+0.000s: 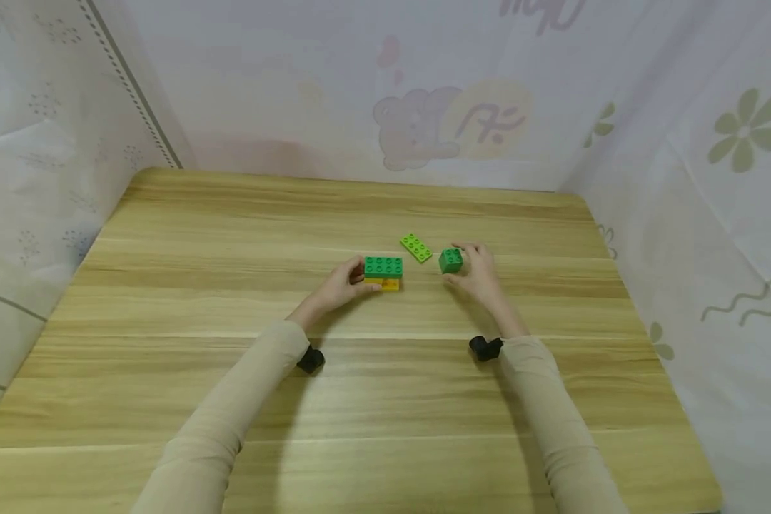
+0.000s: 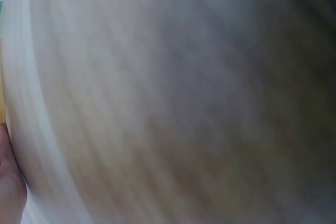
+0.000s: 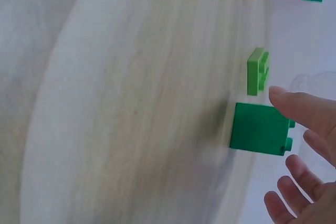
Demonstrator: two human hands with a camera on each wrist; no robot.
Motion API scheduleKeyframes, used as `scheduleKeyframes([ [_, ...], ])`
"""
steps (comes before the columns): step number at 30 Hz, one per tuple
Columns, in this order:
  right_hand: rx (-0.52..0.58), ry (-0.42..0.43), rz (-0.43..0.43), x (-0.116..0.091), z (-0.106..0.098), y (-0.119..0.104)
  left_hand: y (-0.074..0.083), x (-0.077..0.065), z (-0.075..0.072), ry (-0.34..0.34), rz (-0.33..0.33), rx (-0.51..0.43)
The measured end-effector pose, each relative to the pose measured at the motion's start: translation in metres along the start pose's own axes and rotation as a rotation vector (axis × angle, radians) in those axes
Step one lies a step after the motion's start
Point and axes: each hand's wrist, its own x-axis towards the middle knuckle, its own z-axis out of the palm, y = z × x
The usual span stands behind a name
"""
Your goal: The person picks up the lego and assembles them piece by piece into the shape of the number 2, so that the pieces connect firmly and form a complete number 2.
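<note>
My left hand [image 1: 343, 284] grips the left end of a green toy building brick [image 1: 383, 268] and a yellow brick piece [image 1: 391, 285] below it. Its thumb lies along the yellow front, while the other fingers are partly hidden behind. To the right, a smaller green building brick [image 1: 451, 260] with a studded top stands on the table. Around that brick my right hand [image 1: 480, 271] is spread, its thumb overlapping a top corner in the right wrist view and its other fingers apart. Only the left thumb's edge and slivers of colour appear in the left wrist view.
A flat light green brick plate [image 1: 416, 248] lies between the hands, slightly farther back. The wood-grain table [image 1: 385, 400] meets a patterned sheet [image 1: 283, 86] at its far edge. Black wrist-worn devices [image 1: 486, 348] sit by both sleeves.
</note>
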Motion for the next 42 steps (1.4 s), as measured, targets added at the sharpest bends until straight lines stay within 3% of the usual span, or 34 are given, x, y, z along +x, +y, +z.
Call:
scheduleKeyframes([
  [12, 0.087, -0.212, 0.095, 0.014, 0.004, 0.017, 0.005, -0.007, 0.003, -0.012, 0.012, -0.025],
  [14, 0.088, -0.214, 0.097, 0.015, 0.005, 0.018, -0.006, -0.004, 0.005, 0.0, 0.053, -0.027],
  [17, 0.085, -0.211, 0.083, 0.017, 0.007, 0.02, -0.008, -0.005, 0.005, 0.003, 0.091, -0.044],
  [26, 0.036, -0.186, 0.048, 0.022, 0.008, 0.027, -0.003, -0.003, 0.009, -0.003, -0.002, -0.014],
  [35, 0.063, -0.211, 0.06, 0.019, 0.009, 0.015, -0.002, 0.001, 0.006, 0.009, -0.005, -0.034],
  [42, 0.092, -0.232, 0.018, 0.017, 0.005, 0.0, 0.004, 0.001, 0.0, -0.004, -0.034, -0.019],
])
